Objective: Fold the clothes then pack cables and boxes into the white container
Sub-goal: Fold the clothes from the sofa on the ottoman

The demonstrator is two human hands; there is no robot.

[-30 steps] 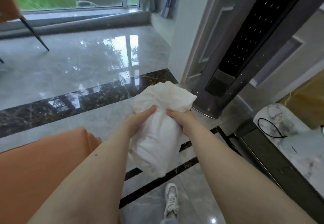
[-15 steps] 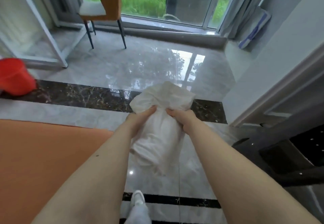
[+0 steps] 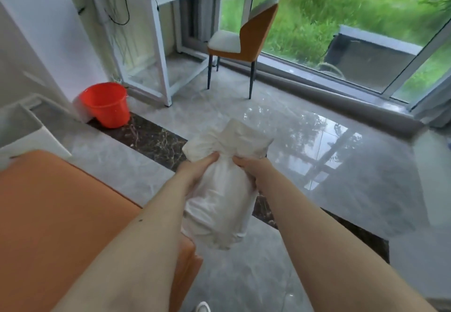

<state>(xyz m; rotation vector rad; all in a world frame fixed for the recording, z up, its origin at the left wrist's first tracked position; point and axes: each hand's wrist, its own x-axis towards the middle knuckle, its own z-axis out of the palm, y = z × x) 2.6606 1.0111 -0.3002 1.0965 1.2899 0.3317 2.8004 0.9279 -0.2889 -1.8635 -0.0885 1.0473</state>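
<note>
Swinging leftward since the earlier frames, the view now takes in a red bucket (image 3: pixel 107 104), a white desk (image 3: pixel 156 31) and an orange chair (image 3: pixel 246 43). A bunched white garment (image 3: pixel 224 189) is still gripped in mid-air above the floor, left hand (image 3: pixel 195 170) and right hand (image 3: pixel 253 170) curled tightly round it.

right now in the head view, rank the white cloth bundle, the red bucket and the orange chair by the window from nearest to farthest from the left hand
1. White cloth bundle: gripped by the left hand itself, held between both hands.
2. Red bucket: on the floor, ahead and to the left.
3. Orange chair: farther back, by the window, ahead and slightly right.
</note>
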